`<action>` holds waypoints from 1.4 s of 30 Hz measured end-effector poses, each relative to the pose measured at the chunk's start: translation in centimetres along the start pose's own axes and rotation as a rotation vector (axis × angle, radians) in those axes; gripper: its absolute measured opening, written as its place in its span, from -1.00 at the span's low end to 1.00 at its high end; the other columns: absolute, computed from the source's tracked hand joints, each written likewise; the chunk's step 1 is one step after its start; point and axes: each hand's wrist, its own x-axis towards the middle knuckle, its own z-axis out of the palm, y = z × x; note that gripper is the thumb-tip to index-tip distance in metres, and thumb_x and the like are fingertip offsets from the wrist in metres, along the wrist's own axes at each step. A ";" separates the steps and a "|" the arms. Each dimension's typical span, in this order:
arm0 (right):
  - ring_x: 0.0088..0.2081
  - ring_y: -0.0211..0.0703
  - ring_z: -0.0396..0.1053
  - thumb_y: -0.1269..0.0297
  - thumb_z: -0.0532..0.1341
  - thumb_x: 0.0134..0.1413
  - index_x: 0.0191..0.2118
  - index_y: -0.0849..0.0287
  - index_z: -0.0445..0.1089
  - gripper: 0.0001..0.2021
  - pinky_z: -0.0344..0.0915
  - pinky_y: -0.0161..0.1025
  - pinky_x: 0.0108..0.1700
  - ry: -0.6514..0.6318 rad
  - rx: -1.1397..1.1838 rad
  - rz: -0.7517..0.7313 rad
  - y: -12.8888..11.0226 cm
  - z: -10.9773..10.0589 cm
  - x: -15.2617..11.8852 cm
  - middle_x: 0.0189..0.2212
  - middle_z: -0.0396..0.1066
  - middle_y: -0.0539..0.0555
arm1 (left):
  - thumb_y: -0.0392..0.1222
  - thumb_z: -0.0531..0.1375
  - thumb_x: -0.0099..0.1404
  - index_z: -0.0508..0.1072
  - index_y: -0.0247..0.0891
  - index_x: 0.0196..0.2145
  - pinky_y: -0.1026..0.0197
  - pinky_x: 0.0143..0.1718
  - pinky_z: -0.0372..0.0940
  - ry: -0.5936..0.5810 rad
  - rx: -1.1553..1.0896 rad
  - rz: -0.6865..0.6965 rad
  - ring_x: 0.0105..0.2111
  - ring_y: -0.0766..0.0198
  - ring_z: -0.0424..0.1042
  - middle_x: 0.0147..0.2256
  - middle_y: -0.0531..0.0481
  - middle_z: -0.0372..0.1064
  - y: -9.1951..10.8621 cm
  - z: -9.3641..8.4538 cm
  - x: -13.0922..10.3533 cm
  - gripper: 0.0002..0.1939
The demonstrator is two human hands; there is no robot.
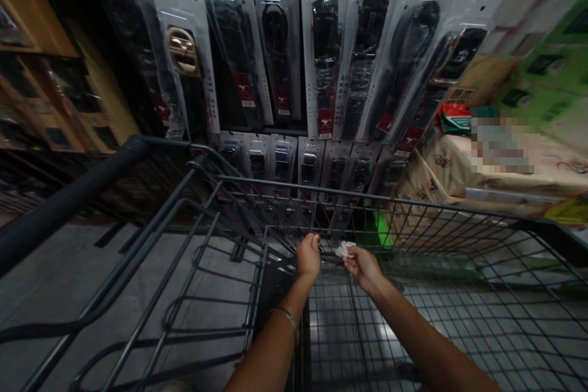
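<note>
Head view: packaged belts (325,61) hang behind wire cart (441,208), boxes (463,171) at right. Left hand (309,255) fisted on cart's front wire; right hand (362,266) pinches white crumpled scrap (344,249) (paper/cloth, can't tell) w/ fingertips, just above the wire.

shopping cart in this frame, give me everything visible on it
The shopping cart is a dark metal wire basket with grid walls and floor, seen from above and tilted by the lens. A thick dark handle bar runs along its left. The folding child-seat frame lies at lower left. The basket looks empty. The left hand has its grip closed on the far rim; the right hand pinches a small white scrap beside that rim.
</note>
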 end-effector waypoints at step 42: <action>-0.73 -0.31 0.29 0.67 0.19 -0.26 -0.58 0.23 0.29 -0.80 0.29 -0.43 -0.67 0.193 0.048 -0.018 1.6 -2.3 1.8 -0.77 0.34 -0.04 | -0.37 0.11 0.15 0.01 -0.51 0.15 0.12 0.05 0.18 0.235 0.054 -0.252 0.01 0.07 0.27 -0.01 -0.38 0.18 4.6 3.5 -3.5 -0.38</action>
